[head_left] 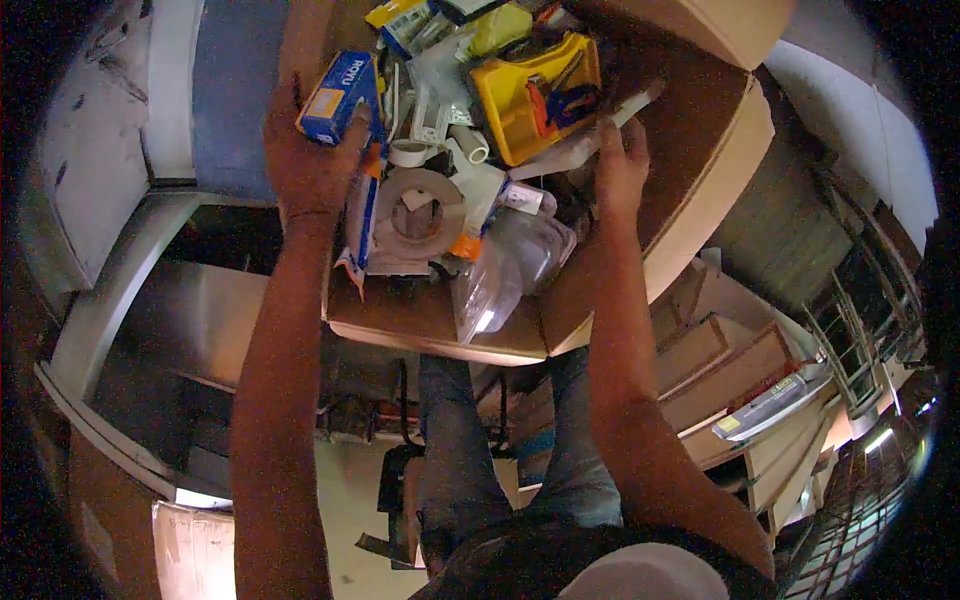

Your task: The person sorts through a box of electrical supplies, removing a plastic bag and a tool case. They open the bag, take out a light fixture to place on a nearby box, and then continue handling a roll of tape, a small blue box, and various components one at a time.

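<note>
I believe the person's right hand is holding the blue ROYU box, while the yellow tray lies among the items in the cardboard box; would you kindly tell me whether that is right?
Not quite: the head view shows the left hand holding the blue ROYU box. The yellow tray does lie among the items in the cardboard box.

One open carton [705, 130], one yellow tray [514, 105], one ROYU-lettered box [340, 97], one wide roll [390, 215] (plus two hands [312, 170]).
</note>
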Action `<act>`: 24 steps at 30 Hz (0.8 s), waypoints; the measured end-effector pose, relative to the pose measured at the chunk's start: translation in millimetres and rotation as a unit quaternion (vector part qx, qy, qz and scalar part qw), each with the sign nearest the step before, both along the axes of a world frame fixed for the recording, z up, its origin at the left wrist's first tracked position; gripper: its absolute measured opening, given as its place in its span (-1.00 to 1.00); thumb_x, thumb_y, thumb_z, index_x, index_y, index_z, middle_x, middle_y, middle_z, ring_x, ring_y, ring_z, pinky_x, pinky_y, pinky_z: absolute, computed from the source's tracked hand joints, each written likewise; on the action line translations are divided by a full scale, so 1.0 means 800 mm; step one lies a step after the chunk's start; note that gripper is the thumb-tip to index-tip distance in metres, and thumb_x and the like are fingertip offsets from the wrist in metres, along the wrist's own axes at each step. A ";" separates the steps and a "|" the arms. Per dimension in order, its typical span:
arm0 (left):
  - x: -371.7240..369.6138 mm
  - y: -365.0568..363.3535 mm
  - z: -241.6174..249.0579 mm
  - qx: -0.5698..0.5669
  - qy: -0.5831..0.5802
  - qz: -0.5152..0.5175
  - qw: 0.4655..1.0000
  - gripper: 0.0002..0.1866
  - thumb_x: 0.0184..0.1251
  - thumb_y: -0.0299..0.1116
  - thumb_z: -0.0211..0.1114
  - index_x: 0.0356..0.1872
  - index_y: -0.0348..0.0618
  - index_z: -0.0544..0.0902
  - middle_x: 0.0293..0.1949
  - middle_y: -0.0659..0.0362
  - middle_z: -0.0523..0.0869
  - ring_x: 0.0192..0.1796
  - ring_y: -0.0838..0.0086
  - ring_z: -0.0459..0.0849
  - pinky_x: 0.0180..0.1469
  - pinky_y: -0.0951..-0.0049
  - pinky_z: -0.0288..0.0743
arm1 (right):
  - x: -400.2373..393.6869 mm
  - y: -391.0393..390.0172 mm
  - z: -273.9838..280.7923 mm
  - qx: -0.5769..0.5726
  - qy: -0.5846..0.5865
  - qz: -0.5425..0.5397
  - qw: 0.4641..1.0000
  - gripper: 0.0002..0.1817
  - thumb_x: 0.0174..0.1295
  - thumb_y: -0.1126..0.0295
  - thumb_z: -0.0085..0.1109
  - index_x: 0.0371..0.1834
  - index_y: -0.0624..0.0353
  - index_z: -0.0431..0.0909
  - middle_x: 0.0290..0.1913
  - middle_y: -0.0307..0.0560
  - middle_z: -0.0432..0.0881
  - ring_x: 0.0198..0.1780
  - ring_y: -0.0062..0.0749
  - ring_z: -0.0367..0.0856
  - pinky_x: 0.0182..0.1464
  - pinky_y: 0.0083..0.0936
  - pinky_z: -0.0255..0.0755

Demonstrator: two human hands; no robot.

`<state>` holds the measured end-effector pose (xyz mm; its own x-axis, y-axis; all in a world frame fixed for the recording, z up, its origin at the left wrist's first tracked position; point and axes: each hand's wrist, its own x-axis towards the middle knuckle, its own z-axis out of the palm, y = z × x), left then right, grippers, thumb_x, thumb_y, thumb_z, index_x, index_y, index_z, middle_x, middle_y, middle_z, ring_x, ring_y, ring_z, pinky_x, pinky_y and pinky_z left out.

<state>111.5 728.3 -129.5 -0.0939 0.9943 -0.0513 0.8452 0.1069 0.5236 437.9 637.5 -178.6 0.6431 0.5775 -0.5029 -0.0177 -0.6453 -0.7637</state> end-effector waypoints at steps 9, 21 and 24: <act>0.001 0.000 0.005 -0.009 -0.022 0.007 1.000 -0.11 -0.06 -0.07 0.59 0.28 -0.39 0.44 0.18 -0.23 0.59 0.24 -0.06 0.57 0.33 0.12 0.41 | 0.027 0.114 -0.111 -0.002 -0.357 0.476 0.804 -0.42 0.15 0.16 0.31 0.25 0.08 0.53 0.32 0.25 0.47 0.18 0.19 0.60 0.11 -0.01 0.55; 0.000 0.004 0.004 0.025 0.036 -0.030 0.999 -0.13 -0.07 -0.09 0.56 0.29 -0.28 0.43 0.11 -0.21 0.61 0.15 -0.14 0.58 0.27 0.01 0.43 | 0.070 0.198 -0.135 -0.067 -0.256 0.777 0.571 -0.14 -0.22 0.30 0.51 0.32 0.13 0.46 0.09 0.19 0.64 0.09 0.10 0.67 0.09 -0.06 0.59; 0.002 0.000 0.002 0.017 0.021 -0.007 1.000 -0.12 -0.06 -0.09 0.56 0.31 -0.26 0.41 0.18 -0.23 0.55 0.22 -0.14 0.53 0.33 0.02 0.38 | 0.087 0.181 -0.105 -0.065 -0.312 0.782 0.535 -0.06 -0.32 0.33 0.56 0.33 0.14 0.45 0.01 0.17 0.70 0.07 0.08 0.68 0.08 -0.07 0.60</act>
<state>112.9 728.7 -128.0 -0.0821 0.9965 -0.0130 0.8680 0.0779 0.4904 507.9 782.3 -262.8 -0.5096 0.6410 -0.5739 0.8546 0.4541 -0.2517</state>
